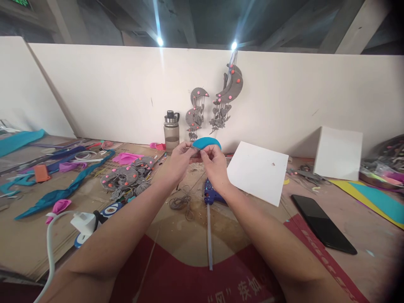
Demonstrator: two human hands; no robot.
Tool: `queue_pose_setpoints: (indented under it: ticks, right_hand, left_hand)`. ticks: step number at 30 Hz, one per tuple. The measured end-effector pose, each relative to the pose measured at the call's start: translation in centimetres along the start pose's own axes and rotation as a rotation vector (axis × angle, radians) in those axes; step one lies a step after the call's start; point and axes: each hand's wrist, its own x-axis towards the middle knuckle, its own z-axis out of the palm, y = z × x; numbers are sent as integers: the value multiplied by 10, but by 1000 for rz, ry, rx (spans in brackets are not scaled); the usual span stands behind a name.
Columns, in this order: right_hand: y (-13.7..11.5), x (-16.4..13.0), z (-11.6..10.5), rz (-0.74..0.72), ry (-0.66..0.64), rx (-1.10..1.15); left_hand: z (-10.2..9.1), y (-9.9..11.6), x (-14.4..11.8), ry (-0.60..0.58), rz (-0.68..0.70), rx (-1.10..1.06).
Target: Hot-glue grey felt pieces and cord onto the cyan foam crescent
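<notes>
In the middle of the view, my left hand [180, 163] and my right hand [216, 169] are raised close together above the table. Between them they pinch a blue piece with a rounded upper edge [206, 143]; its lower part is hidden behind my fingers. Both hands have the fingertips pressed together at the piece's near edge. Below my right wrist lies a blue glue gun [212, 195], partly covered by the arm, with a long clear glue stick [209, 240] pointing toward me. A tangle of grey cord [183, 203] rests to its left.
Grey crescent hangings with pink dots [232, 86] hang on the white wall, and similar grey crescents [126, 176] lie at left. A bottle [171, 132] stands behind my left hand. A white board [257, 172] and a black phone [322, 223] are at right; a white plug [83, 223] is front left.
</notes>
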Motion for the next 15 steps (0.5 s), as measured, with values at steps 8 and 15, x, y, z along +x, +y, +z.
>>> queue_pose_setpoints:
  ticks: [8,15]
  right_hand:
    - [-1,2,-1,12,14,1]
    - [-2,1,-1,15,-1,56]
  left_hand:
    - [-2,2,2,-46,-8,34]
    - [-1,1,4,7,-14,67]
